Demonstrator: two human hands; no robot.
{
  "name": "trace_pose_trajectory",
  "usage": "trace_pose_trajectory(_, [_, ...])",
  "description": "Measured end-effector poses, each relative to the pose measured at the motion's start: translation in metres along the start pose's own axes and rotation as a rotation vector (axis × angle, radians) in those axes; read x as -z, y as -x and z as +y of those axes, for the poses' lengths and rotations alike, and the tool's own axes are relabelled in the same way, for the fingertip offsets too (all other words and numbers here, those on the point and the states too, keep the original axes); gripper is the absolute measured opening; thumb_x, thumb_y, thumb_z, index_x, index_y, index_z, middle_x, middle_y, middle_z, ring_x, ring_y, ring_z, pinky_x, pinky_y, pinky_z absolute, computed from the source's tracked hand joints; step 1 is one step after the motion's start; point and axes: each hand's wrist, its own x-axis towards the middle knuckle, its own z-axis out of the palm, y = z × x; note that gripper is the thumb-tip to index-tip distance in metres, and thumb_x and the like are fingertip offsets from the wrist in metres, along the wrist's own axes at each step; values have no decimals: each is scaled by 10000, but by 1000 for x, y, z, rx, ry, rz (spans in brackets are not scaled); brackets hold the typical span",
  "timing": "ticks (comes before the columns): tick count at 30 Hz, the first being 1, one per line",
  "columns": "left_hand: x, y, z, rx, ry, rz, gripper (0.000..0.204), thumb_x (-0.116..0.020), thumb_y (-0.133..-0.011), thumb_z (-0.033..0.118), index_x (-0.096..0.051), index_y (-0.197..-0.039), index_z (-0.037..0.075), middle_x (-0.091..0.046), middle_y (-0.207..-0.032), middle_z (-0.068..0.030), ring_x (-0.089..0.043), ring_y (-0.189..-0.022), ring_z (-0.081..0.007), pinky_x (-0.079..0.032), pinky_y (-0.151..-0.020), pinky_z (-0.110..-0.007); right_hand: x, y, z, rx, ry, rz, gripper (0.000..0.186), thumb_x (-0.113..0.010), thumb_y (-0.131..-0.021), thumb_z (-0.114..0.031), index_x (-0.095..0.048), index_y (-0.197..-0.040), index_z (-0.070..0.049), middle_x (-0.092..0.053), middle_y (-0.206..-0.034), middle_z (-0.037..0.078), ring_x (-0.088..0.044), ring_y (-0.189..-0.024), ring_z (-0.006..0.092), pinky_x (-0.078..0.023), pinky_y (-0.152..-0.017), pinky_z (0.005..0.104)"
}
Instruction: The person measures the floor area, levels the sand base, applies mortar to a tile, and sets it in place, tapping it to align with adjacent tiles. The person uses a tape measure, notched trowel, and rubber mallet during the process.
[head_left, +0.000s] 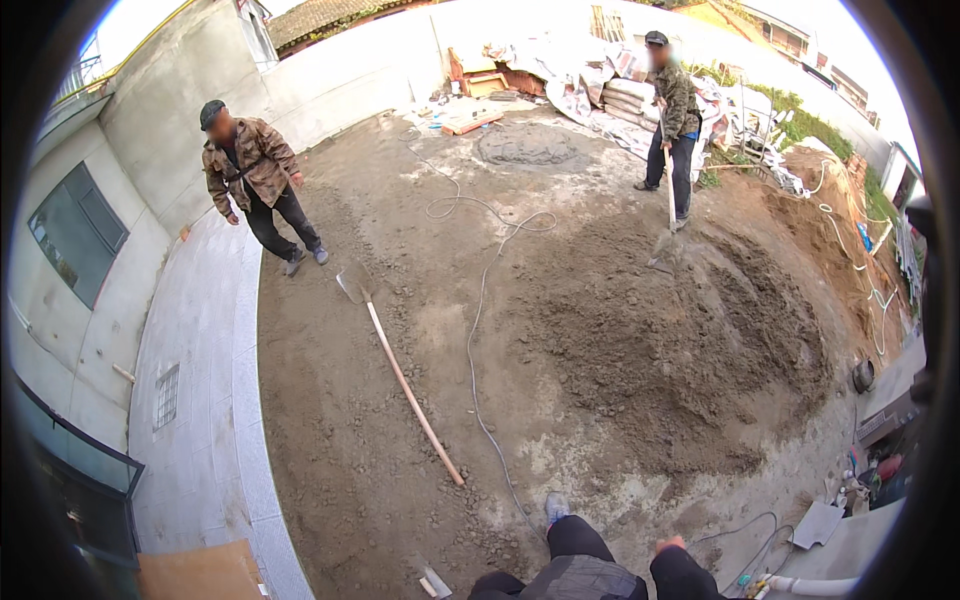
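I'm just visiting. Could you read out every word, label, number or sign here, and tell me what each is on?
None: no word, label, number or sign can be read.
Stacked sacks at the back: too small to tell whether they bear print.
Shovel on the ground: no lettering I can make out.

A shovel lies on the dirt ground, its blade pointing toward a standing person at left, with a pale cable winding alongside. Farther right, another person holds a second shovel to a brown mound. The wearer's right hand shows near the lower edge.
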Motion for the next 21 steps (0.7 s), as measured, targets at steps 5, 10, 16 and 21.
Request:
trace_pose_trajectory(5, [-35, -10, 223, -158, 79, -17, 250, -528, -1050, 293, -642, -1187, 117, -658, -1229, -239, -638, -1108, -388, -548, -742, -557, 81, -74, -388, 495, -387, -88, 391, -723, -900, -367, -754, -1018, 4, -757, -922, 233, -755, -948, 371, -582, -848, 443])
trace_pose_trajectory(10, [-59, -47, 431, -274, 128, -50, 232, -544, -1037, 263, -638, -1194, 121, -662, -1211, -225, -647, -1078, -379, -547, -723, -545, 119, -28, -693, 981, -304, -61, 326, -697, -954, -302, -729, -994, 21, -756, -788, 141, -750, -685, 235, -584, -708, 377])
trace_pose_trajectory(16, [-61, -117, 666, -237, 152, -72, 219, -563, -1021, 226, -633, -1202, 124, -668, -1189, -208, -658, -1042, -368, -546, -700, -530, 122, -55, -796, 947, -31, -174, 443, -703, -893, -489, -784, -1050, -83, -761, -975, 211, -733, -992, 385, -565, -877, 455])
trace_pose_trajectory(21, [-47, -176, 830, -146, 153, -63, 218, -579, -1008, 195, -629, -1209, 128, -672, -1171, -194, -667, -1012, -359, -546, -681, -518, 167, -143, -749, 366, 710, -400, 467, -491, -1030, -466, -774, -1163, -120, -765, -1179, 115, -707, -1154, 249, -554, -967, 382])
